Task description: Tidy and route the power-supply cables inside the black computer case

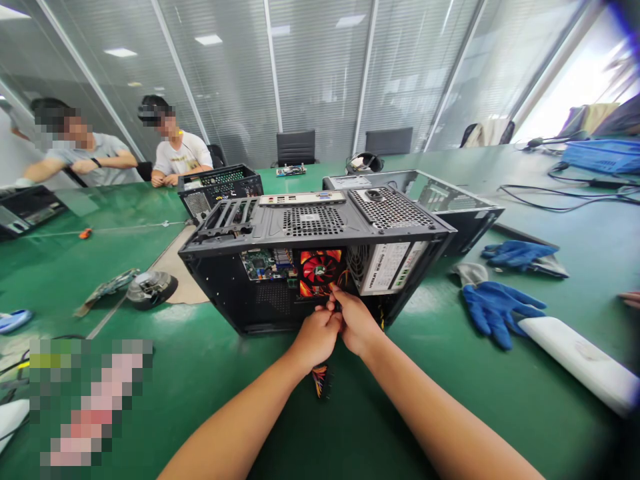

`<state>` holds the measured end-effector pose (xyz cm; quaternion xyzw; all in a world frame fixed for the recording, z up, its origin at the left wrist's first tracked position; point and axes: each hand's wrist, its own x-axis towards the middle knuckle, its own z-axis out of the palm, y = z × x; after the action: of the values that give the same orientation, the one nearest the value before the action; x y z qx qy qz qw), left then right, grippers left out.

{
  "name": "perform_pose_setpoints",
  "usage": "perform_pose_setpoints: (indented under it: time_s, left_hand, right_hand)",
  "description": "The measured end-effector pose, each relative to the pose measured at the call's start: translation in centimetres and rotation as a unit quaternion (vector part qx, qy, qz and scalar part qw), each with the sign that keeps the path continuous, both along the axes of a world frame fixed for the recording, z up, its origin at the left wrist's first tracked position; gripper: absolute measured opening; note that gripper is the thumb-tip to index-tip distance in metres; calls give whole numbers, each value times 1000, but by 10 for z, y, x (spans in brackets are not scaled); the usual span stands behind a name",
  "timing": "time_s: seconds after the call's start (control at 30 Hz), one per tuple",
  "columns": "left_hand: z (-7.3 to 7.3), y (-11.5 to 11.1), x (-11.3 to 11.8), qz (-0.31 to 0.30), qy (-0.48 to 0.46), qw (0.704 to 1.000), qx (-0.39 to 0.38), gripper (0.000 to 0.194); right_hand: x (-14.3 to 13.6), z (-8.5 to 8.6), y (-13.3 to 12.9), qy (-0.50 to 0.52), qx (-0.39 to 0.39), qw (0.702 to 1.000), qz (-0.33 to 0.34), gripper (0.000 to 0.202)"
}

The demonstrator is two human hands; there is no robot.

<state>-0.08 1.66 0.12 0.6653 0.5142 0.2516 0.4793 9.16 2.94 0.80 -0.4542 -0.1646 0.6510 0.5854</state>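
Observation:
An open black computer case stands on the green table, its open side facing me. Inside are a red and black fan, a green circuit board and a power supply with a white label. My left hand and my right hand meet in front of the opening, just below the fan, with fingers closed together. What they pinch is too small to make out. A bundle of coloured cables hangs beneath my left hand.
Behind stand another case and a metal case. Blue gloves and a white object lie right. A round metallic part lies left. Two people sit at the far left; another person's fingers show at the right edge.

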Motion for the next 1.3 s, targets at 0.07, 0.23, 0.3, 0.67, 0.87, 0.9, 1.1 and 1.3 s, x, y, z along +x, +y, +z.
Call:
perform_pose_setpoints:
  time_s: [0.07,0.23,0.3,0.67,0.87,0.9,1.1,1.3]
  left_hand:
    - [-1,1,0,-8,71,993,95,26]
    - [-2,-2,-2,-22,172,972,156,30]
    - [-3,-4,-2,-21,197,966,165,31]
    - [6,-1,1,10,-141,970,-199,20]
    - [11,-1,-2,3,-300,877,-374,29]
    - [10,0,-2,2,-309,870,-384,29]
    - [8,-1,-1,11,-305,870,-388,26]
    - [0,-2,1,4,-140,973,-183,18]
  right_hand:
    - [0,0,0,1,8,1000,4,26]
    - [0,1,-1,-3,5,1000,1,26]
    - [0,1,-1,0,9,1000,5,26]
    - [0,-2,0,-45,3,999,2,29]
    - [2,-10,1,-88,12,996,3,28]
    - [2,-10,1,-91,14,996,2,29]
    - [2,-4,-1,-83,10,996,-5,30]
    - [0,-6,1,-28,-10,999,-15,26]
